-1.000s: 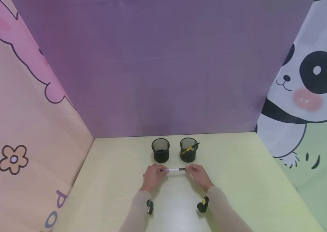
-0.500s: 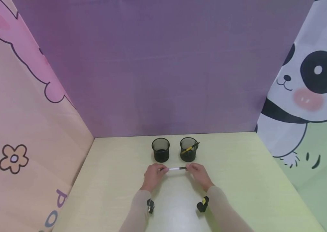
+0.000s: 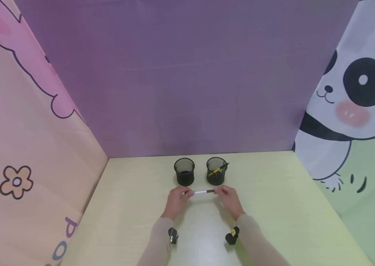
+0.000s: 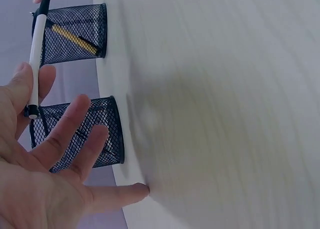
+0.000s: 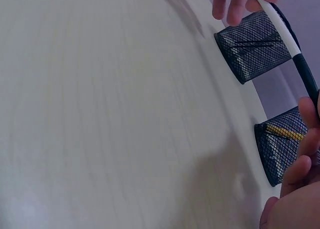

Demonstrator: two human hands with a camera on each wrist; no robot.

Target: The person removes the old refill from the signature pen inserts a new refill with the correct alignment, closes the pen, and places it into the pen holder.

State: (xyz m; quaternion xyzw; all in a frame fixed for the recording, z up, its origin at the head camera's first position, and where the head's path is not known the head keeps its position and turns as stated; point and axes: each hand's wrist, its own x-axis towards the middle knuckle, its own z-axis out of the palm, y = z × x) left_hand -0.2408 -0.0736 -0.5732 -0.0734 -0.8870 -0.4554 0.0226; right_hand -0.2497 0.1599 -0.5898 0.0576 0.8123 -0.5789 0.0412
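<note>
A white marker with a black cap (image 3: pixel 200 192) spans my two hands, held above the table in front of two cups. My left hand (image 3: pixel 176 201) pinches its white end between thumb and index finger. In the left wrist view, the other fingers of the left hand (image 4: pixel 55 184) are spread, the little finger down by the tabletop. My right hand (image 3: pixel 229 200) pinches the capped end; in the right wrist view, the right hand's fingers (image 5: pixel 307 144) curl round the black cap (image 5: pixel 306 76).
Behind the hands stand two black mesh cups, the left cup (image 3: pixel 185 178) and the right cup (image 3: pixel 215 179). A yellow and black stick-like item (image 3: pixel 218 170) leans in the right one. The pale table (image 3: pixel 134 207) meets a purple backdrop (image 3: pixel 187 92) behind the cups.
Both hands have shifted slightly forward with the marker, the right a little more, so the capped end sits slightly farther forward. Both keep their hold; the cups have not moved.
</note>
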